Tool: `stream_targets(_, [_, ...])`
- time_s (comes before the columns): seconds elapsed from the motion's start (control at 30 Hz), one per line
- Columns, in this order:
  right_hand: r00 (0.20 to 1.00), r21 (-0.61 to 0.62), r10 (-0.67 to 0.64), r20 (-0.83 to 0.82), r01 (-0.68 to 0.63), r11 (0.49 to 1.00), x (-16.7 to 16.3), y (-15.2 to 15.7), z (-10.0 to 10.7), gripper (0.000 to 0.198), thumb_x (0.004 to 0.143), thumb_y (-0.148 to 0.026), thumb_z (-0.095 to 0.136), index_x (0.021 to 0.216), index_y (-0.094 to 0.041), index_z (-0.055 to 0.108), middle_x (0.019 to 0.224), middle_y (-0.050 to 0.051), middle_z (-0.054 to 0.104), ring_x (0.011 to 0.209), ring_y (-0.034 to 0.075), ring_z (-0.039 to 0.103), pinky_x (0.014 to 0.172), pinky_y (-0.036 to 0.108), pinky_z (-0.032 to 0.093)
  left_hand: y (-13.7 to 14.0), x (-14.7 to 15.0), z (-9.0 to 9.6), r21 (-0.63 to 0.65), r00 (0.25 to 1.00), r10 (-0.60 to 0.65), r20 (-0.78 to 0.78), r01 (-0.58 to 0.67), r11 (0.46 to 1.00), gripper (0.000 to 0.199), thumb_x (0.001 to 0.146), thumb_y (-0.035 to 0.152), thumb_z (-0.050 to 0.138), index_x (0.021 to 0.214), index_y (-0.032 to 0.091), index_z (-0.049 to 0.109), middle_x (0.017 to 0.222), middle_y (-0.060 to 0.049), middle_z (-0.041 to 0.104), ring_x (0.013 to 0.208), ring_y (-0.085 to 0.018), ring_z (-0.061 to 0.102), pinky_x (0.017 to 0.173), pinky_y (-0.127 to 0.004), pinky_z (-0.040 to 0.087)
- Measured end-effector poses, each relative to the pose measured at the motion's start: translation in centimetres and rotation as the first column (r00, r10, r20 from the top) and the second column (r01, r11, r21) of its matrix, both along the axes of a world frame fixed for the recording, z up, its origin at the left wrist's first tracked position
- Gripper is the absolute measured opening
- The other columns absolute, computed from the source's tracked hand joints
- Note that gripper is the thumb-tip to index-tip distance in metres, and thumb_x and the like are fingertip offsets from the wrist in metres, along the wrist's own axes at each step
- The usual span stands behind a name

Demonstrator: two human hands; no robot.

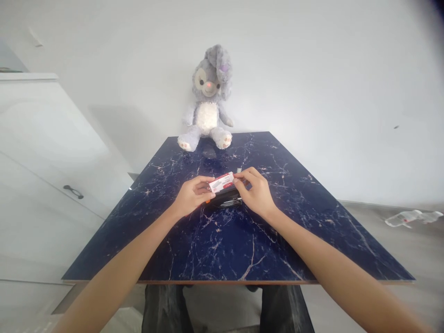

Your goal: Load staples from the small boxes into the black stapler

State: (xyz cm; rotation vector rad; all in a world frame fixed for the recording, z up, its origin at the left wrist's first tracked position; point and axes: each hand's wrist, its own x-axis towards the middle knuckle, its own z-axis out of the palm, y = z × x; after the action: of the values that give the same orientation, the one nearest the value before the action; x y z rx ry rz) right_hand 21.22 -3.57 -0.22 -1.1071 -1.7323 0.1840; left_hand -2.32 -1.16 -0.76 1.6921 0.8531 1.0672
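Observation:
A small red-and-white staple box (pixel 222 182) is held up over the middle of the table, with a grey strip pictured on its face. My left hand (pixel 194 195) pinches its left end between thumb and fingers. The fingers of my right hand (pixel 255 189) close on the box's right end. Just below the box lies a black stapler (pixel 225 200) with a shiny metal part and an orange spot at its left; the box and my hands partly cover it. A small pale piece (pixel 239 170), too small to name, is just behind my right fingers.
A grey plush rabbit (pixel 208 101) sits at the far edge of the dark blue marbled table (pixel 222 249), against the wall. A white cabinet (pixel 45 175) stands to the left. Clear plastic items (pixel 412 218) lie on the floor at right.

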Motion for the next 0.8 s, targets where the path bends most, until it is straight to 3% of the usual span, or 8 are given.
stream_targets(0.23, [0.993, -0.019, 0.120, -0.021, -0.121, 0.993, -0.5, -0.9, 0.8, 0.022, 0.093, -0.031, 0.057, 0.109, -0.024, 0.070, 0.096, 0.006, 0.063, 0.083, 0.019, 0.061, 0.076, 0.035, 0.053, 0.0, 0.2, -0.4, -0.024, 1.000, -0.004, 0.011, 0.004, 1.000, 0.053, 0.070, 0.034, 0.085, 0.117, 0.020, 0.065, 0.117, -0.012, 0.072, 0.105, -0.029, 0.070, 0.096, -0.049, 0.055])
stream_targets(0.33, [0.976, -0.118, 0.136, -0.172, -0.157, 0.980, -0.1, -0.4, 0.8, 0.021, 0.092, -0.039, 0.059, 0.101, -0.023, 0.070, 0.096, 0.005, 0.066, 0.085, 0.020, 0.062, 0.077, 0.034, 0.052, 0.3, 0.0, -0.3, -0.001, 0.999, 0.029, 0.029, -0.029, 1.000, 0.055, 0.070, 0.033, 0.084, 0.120, 0.019, 0.065, 0.118, -0.012, 0.072, 0.107, -0.029, 0.069, 0.098, -0.047, 0.053])
stream_targets(0.47, [0.903, -0.254, 0.007, -0.431, -0.129, 0.959, 2.0, 1.8, 0.0, 0.028, 0.087, -0.050, 0.063, 0.086, -0.022, 0.062, 0.083, 0.001, 0.066, 0.071, 0.016, 0.059, 0.070, 0.030, 0.050, 1.7, -1.7, 0.0, -0.002, 0.986, 0.162, 0.037, -0.162, 0.987, 0.057, 0.074, 0.036, 0.079, 0.126, 0.020, 0.064, 0.113, -0.009, 0.073, 0.100, -0.027, 0.070, 0.089, -0.042, 0.055])
stream_targets(0.57, [0.908, -0.330, -0.055, -0.415, -0.094, 0.939, 4.0, 3.4, -0.6, 0.031, 0.083, -0.052, 0.064, 0.082, -0.021, 0.062, 0.076, 0.000, 0.065, 0.065, 0.014, 0.056, 0.067, 0.029, 0.048, 2.9, -3.4, -0.1, 0.069, 0.962, 0.127, -0.242, -0.114, 0.991, 0.050, 0.081, 0.043, 0.071, 0.125, 0.021, 0.065, 0.107, -0.009, 0.073, 0.095, -0.027, 0.068, 0.087, -0.041, 0.053])
stream_targets(0.67, [0.954, -0.390, -0.094, -0.284, -0.025, 0.920, 5.3, 4.3, -0.8, 0.030, 0.080, -0.049, 0.067, 0.079, -0.020, 0.062, 0.073, 0.001, 0.067, 0.065, 0.015, 0.058, 0.066, 0.029, 0.047, 3.5, -4.3, -0.4, 0.316, 0.823, 0.163, -0.544, 0.021, 0.949, 0.039, 0.082, 0.048, 0.069, 0.108, 0.020, 0.073, 0.107, -0.012, 0.071, 0.098, -0.028, 0.062, 0.091, -0.043, 0.048])
stream_targets(0.73, [0.976, -0.420, -0.114, -0.187, 0.025, 0.907, 5.8, 4.6, -0.9, 0.026, 0.078, -0.046, 0.068, 0.077, -0.020, 0.061, 0.072, 0.001, 0.069, 0.064, 0.015, 0.059, 0.066, 0.030, 0.047, 3.5, -4.2, -0.4, 0.417, 0.762, 0.218, -0.610, 0.074, 0.906, 0.035, 0.085, 0.048, 0.064, 0.104, 0.019, 0.073, 0.106, -0.012, 0.070, 0.100, -0.028, 0.059, 0.094, -0.043, 0.045])
stream_targets(0.8, [0.980, -0.461, -0.106, -0.168, 0.017, 0.887, 6.2, 4.9, -1.0, 0.022, 0.075, -0.041, 0.069, 0.080, -0.020, 0.061, 0.072, 0.001, 0.070, 0.063, 0.016, 0.061, 0.065, 0.030, 0.048, 3.3, -3.9, -0.2, 0.472, 0.753, 0.278, -0.596, 0.048, 0.880, 0.031, 0.091, 0.044, 0.056, 0.103, 0.020, 0.071, 0.107, -0.010, 0.069, 0.102, -0.027, 0.058, 0.094, -0.043, 0.044])
